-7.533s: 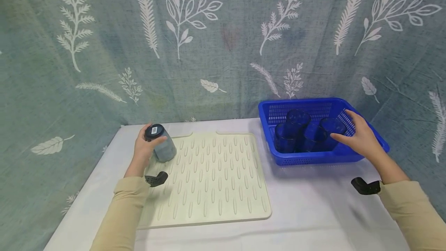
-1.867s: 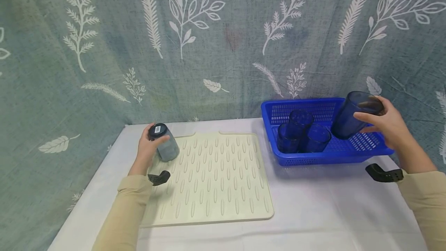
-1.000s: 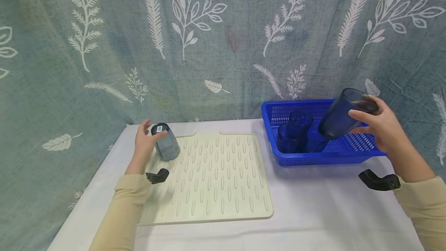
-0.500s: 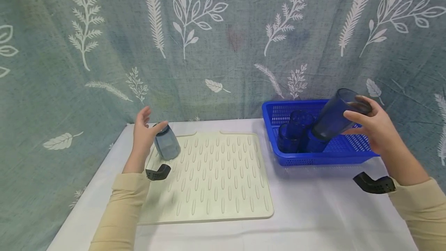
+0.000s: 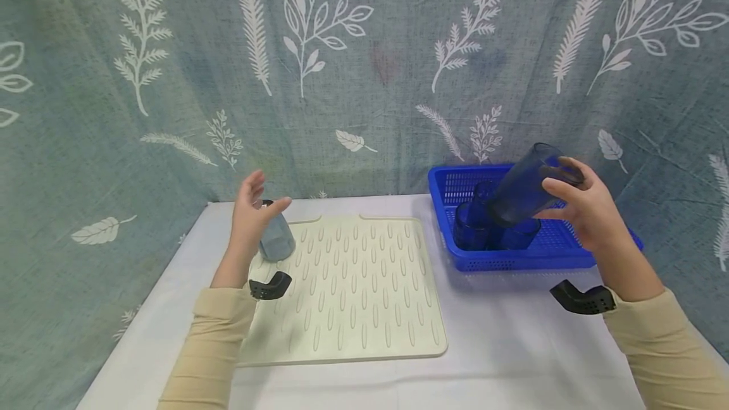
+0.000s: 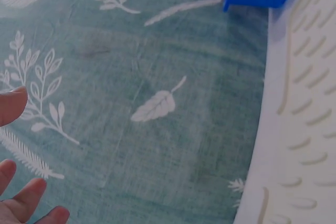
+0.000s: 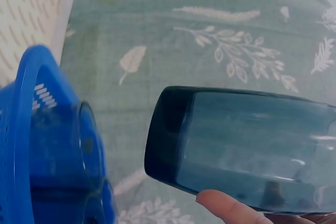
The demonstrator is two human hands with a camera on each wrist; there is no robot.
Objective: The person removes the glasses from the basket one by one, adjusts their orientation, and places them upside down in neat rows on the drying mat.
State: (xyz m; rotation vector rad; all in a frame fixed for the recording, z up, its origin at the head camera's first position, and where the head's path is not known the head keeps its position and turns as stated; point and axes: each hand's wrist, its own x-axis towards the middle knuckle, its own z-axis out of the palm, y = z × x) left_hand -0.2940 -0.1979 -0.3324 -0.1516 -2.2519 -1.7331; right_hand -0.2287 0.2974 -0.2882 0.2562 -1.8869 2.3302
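Right hand [image 5: 586,214] gripping tumbler [image 5: 521,185] over basket [image 5: 555,257]

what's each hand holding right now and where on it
The right hand grips a dark blue tumbler near its rim end, tilted over the blue basket. The left hand is open, holding nothing, beside the upside-down grey-blue tumbler.

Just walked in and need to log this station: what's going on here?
A person is handling blue cups over a table. The right hand grips a dark blue cup, tilted in the air above the blue basket, where more blue cups stand. The left hand is open beside an upside-down cup standing at the far left corner of the cream ribbed mat.
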